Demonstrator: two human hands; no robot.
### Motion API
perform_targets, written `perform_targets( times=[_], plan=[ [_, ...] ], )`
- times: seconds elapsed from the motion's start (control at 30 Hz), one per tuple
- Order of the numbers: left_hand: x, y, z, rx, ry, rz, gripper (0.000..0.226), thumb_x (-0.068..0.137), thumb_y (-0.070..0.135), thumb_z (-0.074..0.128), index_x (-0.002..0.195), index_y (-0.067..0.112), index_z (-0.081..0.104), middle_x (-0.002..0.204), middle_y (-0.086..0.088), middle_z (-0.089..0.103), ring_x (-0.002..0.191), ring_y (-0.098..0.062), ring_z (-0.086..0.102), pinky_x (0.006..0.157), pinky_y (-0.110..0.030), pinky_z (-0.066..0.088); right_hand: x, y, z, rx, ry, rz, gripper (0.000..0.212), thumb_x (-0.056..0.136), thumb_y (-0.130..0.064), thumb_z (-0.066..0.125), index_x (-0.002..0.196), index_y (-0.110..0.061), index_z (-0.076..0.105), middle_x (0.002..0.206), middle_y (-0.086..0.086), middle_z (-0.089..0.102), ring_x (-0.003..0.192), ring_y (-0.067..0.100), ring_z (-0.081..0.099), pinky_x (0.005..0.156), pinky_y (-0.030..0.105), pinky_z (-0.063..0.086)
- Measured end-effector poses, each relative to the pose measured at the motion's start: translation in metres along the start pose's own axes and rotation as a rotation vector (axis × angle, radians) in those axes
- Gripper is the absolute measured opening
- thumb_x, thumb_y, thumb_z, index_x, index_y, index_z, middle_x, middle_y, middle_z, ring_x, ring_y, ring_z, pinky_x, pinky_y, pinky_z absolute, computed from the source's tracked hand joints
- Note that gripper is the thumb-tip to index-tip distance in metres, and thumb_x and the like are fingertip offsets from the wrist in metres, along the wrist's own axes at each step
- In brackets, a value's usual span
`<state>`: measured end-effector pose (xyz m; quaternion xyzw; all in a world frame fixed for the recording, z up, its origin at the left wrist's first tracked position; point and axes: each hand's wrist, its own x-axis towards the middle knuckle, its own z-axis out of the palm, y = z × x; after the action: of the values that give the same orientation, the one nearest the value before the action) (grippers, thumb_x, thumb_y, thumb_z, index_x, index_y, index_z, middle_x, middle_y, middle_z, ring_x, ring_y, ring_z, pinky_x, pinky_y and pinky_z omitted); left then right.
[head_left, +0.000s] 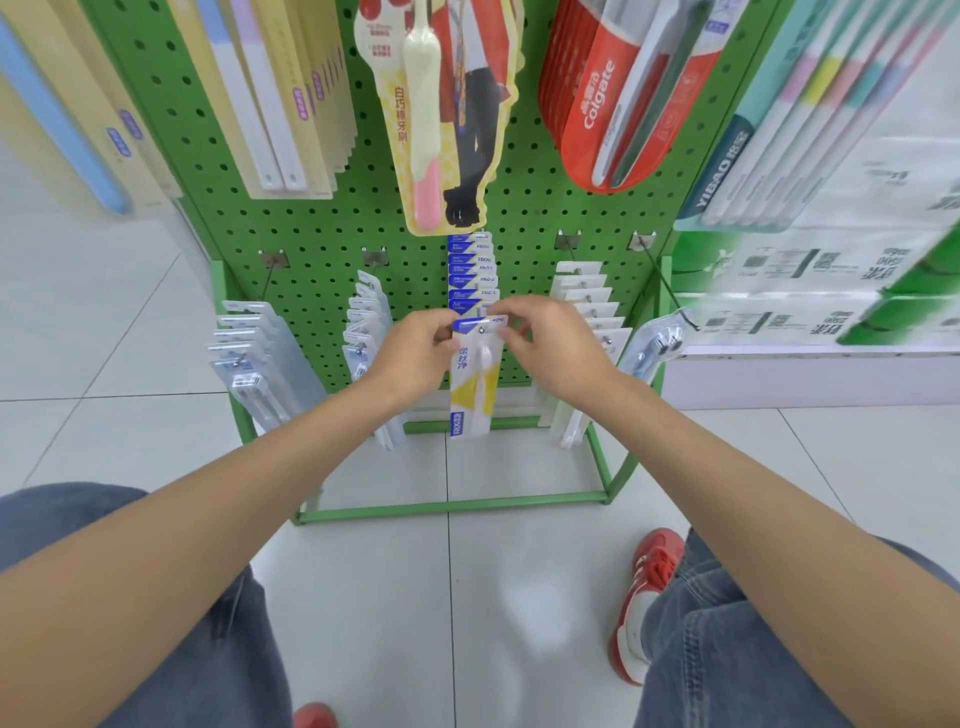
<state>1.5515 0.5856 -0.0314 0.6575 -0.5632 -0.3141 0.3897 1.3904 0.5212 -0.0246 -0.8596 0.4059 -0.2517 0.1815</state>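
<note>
Head view: hanging step, by the look of it. Pinched at top left by the left hand (415, 353), hole at the peg tip (482, 329), pinched at top right by the right hand (556, 343): Frog toothbrush pack (470, 384), front of the middle row on the green pegboard rack (311, 218). Next, probably: level push back along the peg. Blue header, yellow-white card, white brush, upright.

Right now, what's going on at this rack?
A person crouches at a green pegboard rack of toothbrushes. The left hand and right hand each pinch a top corner of the front toothbrush pack on the middle hook, whose tip shows through the pack's hanging hole. More of the same packs hang behind it. Whether it is going on or coming off cannot be told.
</note>
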Motion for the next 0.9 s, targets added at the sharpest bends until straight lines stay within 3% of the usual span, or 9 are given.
perform_targets(
  times=[0.1, 0.2, 0.33, 0.47, 0.53, 0.73, 0.8, 0.9],
  plan=[
    [0.009, 0.002, -0.013, -0.026, 0.056, -0.059, 0.036, 0.094, -0.012, 0.042, 0.100, 0.013, 0.068, 0.101, -0.005, 0.070, 0.094, -0.021, 0.064, 0.081, -0.031, 0.055, 0.003, 0.001, 0.002, -0.023, -0.041, -0.011, 0.017, 0.095, -0.011, 0.056, 0.103, -0.013, 0.071, 0.083, 0.001, 0.068, 0.078, 0.023, 0.060, 0.075, 0.042, 0.053],
    [0.023, 0.001, -0.023, 0.085, 0.162, 0.019, 0.022, 0.095, -0.003, 0.054, 0.105, 0.011, 0.067, 0.105, -0.002, 0.067, 0.096, -0.018, 0.063, 0.088, -0.032, 0.052, 0.006, -0.001, -0.001, -0.036, -0.073, -0.016, 0.018, 0.097, -0.011, 0.055, 0.104, -0.012, 0.071, 0.066, -0.008, 0.055, 0.067, 0.018, 0.050, 0.073, 0.038, 0.051],
    [0.035, -0.002, -0.022, 0.116, 0.087, 0.053, 0.013, 0.092, 0.003, 0.063, 0.099, 0.012, 0.070, 0.098, -0.004, 0.071, 0.086, -0.014, 0.064, 0.087, -0.030, 0.053, 0.007, -0.004, -0.002, -0.029, -0.086, -0.005, 0.020, 0.097, -0.010, 0.053, 0.104, -0.012, 0.071, 0.055, -0.014, 0.042, 0.054, 0.005, 0.039, 0.068, 0.034, 0.047],
    [0.038, -0.004, -0.018, 0.127, 0.052, 0.056, 0.016, 0.093, 0.003, 0.062, 0.100, 0.011, 0.074, 0.097, -0.004, 0.073, 0.079, -0.008, 0.064, 0.081, -0.024, 0.054, 0.006, -0.006, -0.002, 0.007, -0.076, 0.020, 0.020, 0.097, -0.011, 0.053, 0.104, -0.012, 0.072, 0.052, -0.012, 0.042, 0.051, 0.006, 0.039, 0.061, 0.030, 0.040],
    [0.037, -0.003, -0.019, 0.069, 0.098, 0.025, 0.016, 0.093, 0.005, 0.063, 0.106, 0.007, 0.073, 0.096, -0.006, 0.073, 0.079, -0.013, 0.064, 0.083, -0.030, 0.056, 0.006, -0.005, -0.002, 0.023, -0.071, 0.030, 0.020, 0.096, -0.011, 0.054, 0.103, -0.012, 0.072, 0.053, -0.011, 0.043, 0.051, 0.006, 0.039, 0.057, 0.028, 0.036],
    [0.022, -0.005, -0.033, 0.092, 0.243, -0.015, 0.015, 0.095, 0.010, 0.062, 0.104, 0.008, 0.074, 0.091, -0.004, 0.070, 0.070, -0.009, 0.058, 0.076, -0.028, 0.049, 0.004, -0.002, 0.000, -0.007, -0.062, 0.040, 0.016, 0.097, -0.016, 0.056, 0.093, -0.011, 0.070, 0.059, -0.003, 0.054, 0.056, 0.015, 0.046, 0.063, 0.035, 0.047],
    [0.013, -0.008, -0.037, 0.094, 0.271, -0.030, 0.014, 0.094, 0.010, 0.062, 0.102, 0.008, 0.074, 0.090, -0.002, 0.068, 0.076, -0.013, 0.060, 0.077, -0.028, 0.049, 0.001, -0.003, 0.000, -0.011, -0.047, 0.038, 0.015, 0.096, -0.015, 0.056, 0.100, -0.011, 0.070, 0.069, 0.001, 0.062, 0.065, 0.022, 0.055, 0.068, 0.038, 0.052],
    [-0.002, -0.010, -0.040, 0.118, 0.284, -0.034, 0.013, 0.093, 0.010, 0.063, 0.098, 0.010, 0.075, 0.088, -0.001, 0.068, 0.072, -0.006, 0.057, 0.073, -0.020, 0.047, -0.005, -0.006, 0.000, -0.024, 0.041, 0.023, 0.025, 0.092, -0.008, 0.056, 0.115, -0.011, 0.065, 0.089, 0.002, 0.064, 0.076, 0.020, 0.058, 0.074, 0.041, 0.053]
  ],
)
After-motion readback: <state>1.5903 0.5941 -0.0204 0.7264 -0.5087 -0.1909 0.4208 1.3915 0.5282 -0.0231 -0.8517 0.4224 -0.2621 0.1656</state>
